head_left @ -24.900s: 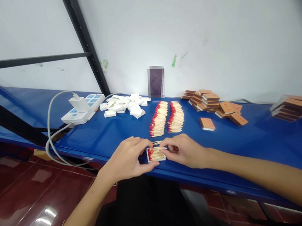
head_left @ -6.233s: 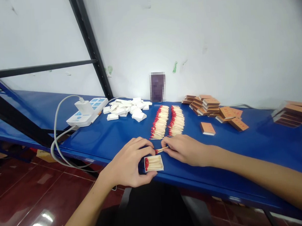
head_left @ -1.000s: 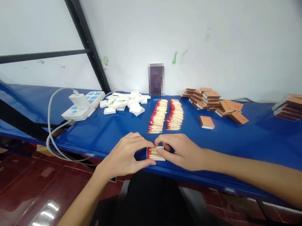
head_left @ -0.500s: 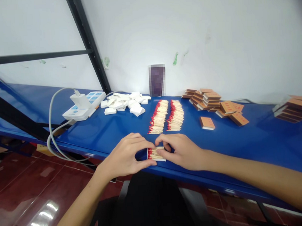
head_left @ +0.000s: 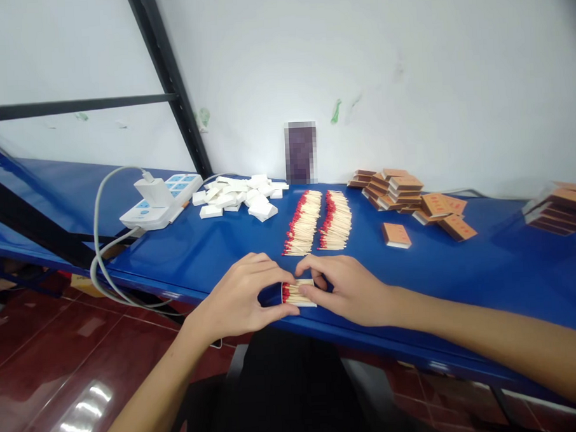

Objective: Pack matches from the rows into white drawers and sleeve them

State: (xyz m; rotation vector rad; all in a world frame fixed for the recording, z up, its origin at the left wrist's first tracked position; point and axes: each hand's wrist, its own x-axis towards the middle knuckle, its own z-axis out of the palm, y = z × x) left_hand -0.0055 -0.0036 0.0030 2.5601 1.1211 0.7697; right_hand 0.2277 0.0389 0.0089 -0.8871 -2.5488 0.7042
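A small white tray (head_left: 311, 303) of red-headed matches sits near the blue table's front edge. My left hand (head_left: 250, 293) grips its left end, thumb on the near side and a finger on the far side. My right hand (head_left: 346, 290) is at the tray's right part, its thumb on the matches (head_left: 294, 293) and its fingers curled; whether it pinches any match is too small to tell. Beyond my hands lie two rows of matches, a left row (head_left: 302, 223) and a right row (head_left: 335, 220), heads to the left.
White trays (head_left: 239, 196) are heaped at the back left, beside a power strip (head_left: 161, 205) with cables. Orange matchboxes (head_left: 399, 189) are piled at the back right, and a single matchbox (head_left: 396, 235) lies nearer. More boxes (head_left: 562, 209) stand far right. A pixelated dark object (head_left: 300, 153) leans on the wall.
Both hands stay in nearly the same place. Inside the tray, the matches lie slightly differently under my right thumb.
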